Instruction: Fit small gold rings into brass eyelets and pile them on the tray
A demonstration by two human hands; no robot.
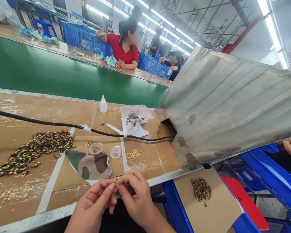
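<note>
At the table's front edge my left hand (93, 202) and my right hand (137, 197) meet, thumb and forefinger of each pinched together. Whatever sits between the fingertips is too small to make out. Just beyond them lies a camouflage cloth (92, 165). Behind the cloth are a small clear cup (96, 148), a clear lid or second cup (115, 152) and a thin stick (84, 146). A little pile of tan beads (134, 154) rests to the right. On the left spreads a heap of small dark pieces with yellow and red marks (36, 149).
A black cable (50, 123) crosses the cardboard-covered table. Farther back stand a white dropper bottle (103, 105) and a clear tray (145, 113). A metal panel (228, 110) rises at right; below it, cardboard (184, 200) bears another pile (201, 189). Across the green belt (63, 71) sits a person (126, 48).
</note>
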